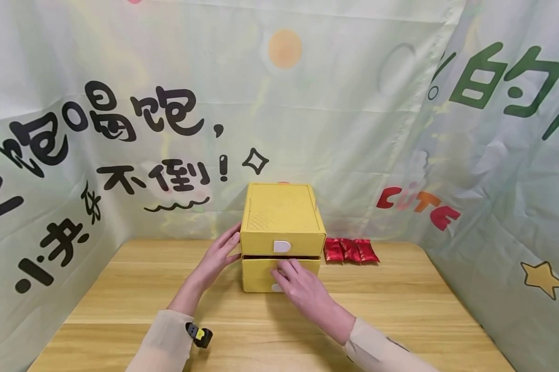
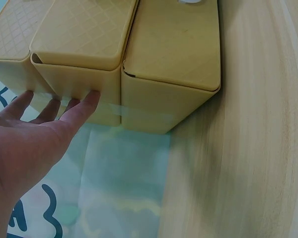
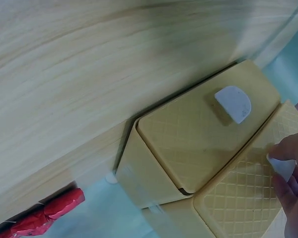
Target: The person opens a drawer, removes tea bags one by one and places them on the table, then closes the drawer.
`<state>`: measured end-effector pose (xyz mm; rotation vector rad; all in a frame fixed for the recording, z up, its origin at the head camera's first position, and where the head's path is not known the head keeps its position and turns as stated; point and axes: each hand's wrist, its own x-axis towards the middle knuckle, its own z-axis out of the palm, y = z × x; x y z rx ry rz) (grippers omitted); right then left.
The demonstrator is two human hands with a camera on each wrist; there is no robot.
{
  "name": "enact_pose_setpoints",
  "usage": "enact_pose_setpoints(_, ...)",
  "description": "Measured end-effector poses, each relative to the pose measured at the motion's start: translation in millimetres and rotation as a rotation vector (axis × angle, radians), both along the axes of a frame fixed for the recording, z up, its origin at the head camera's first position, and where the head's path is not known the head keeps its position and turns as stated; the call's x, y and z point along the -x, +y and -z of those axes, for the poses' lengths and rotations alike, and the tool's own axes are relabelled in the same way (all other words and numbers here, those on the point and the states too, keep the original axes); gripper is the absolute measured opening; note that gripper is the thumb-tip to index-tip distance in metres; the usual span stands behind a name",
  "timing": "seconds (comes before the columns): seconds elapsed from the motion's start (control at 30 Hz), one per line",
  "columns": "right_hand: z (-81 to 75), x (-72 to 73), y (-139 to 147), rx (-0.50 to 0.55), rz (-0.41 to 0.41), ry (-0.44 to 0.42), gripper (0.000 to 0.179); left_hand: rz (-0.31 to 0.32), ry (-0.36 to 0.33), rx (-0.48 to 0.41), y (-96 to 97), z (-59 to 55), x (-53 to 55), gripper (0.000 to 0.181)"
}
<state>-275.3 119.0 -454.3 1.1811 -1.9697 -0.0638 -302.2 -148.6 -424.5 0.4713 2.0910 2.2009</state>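
Note:
A yellow chest of three stacked drawers (image 1: 284, 206) stands on the table, each front with a small white tab. My right hand (image 1: 302, 287) pinches the middle drawer's white tab (image 3: 283, 167) between thumb and fingers. A dark gap shows above that middle drawer (image 3: 233, 203) in the head view. Below it, the bottom drawer (image 3: 198, 141) looks closed in the right wrist view, and its tab (image 3: 234, 103) is untouched. My left hand (image 1: 221, 256) rests extended fingertips on the chest's left side, as the left wrist view shows. The top drawer's tab (image 1: 281, 246) is free.
Red foil packets (image 1: 351, 250) lie right of the chest on the wooden table (image 1: 144, 289). A printed cloth (image 1: 344, 129) hangs behind and at both sides. A small black and yellow device (image 1: 199, 335) sits at the left sleeve.

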Motion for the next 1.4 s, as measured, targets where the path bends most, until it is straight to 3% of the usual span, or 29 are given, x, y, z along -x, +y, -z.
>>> enact_pose_setpoints(0.33, -1.6, -8.9, 0.8, -0.015, -0.009, 0.026, 0.032, -0.003, -0.001, -0.001, 0.2, -0.4, 1.2, 0.063)
enact_pose_setpoints(0.7, -4.2, -22.1, 1.9, -0.034, -0.028, -0.015, 0.05, -0.006, -0.003, 0.003, -0.1, 0.3, 1.9, 0.063)
enact_pose_setpoints(1.0, -4.0, -35.1, 4.6, -0.043, -0.038, -0.008, 0.047, -0.011, 0.002, 0.016, -0.4, 2.7, 2.1, 0.063)
enact_pose_setpoints(1.3, -3.0, -45.8, 5.3, -0.024, -0.084, 0.063, 0.044, -0.021, -0.005, 0.008, 0.4, 1.9, 0.9, 0.062)
enact_pose_setpoints(1.4, -1.5, -47.8, 4.7, -0.006, -0.097, 0.095, 0.05, -0.018, -0.006, 0.002, 0.6, 2.0, 0.9, 0.062)
